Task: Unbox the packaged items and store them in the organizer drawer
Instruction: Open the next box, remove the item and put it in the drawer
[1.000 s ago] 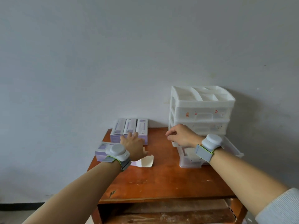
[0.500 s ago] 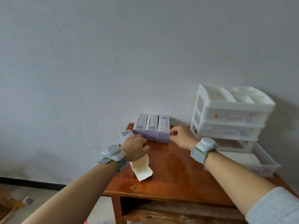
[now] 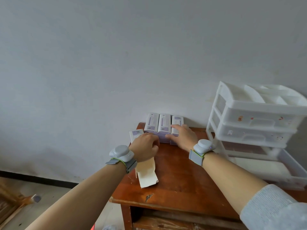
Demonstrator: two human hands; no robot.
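1. A person's left hand (image 3: 144, 147) is closing around an opened purple-and-white carton (image 3: 136, 135) near the far left edge of a wooden desk (image 3: 179, 178), the carton's pale end flap (image 3: 147, 175) hanging open toward the near edge.
2. The right hand (image 3: 183, 136) is lying flat with fingers spread loosely across the rightmost of three sealed boxes (image 3: 163, 126), touching it without gripping.
3. Those three boxes are standing side by side in a row against the wall at the desk's far edge, touching one another, with the opened carton just to their left.
4. A white plastic organizer (image 3: 255, 117) is sitting at the far right corner, its top tray divided into compartments.
5. The organizer's bottom drawer (image 3: 282, 170) is standing pulled out toward the near edge; whether anything is lying in it cannot be told.
6. Both wrists are wearing grey strapped devices (image 3: 122, 153).
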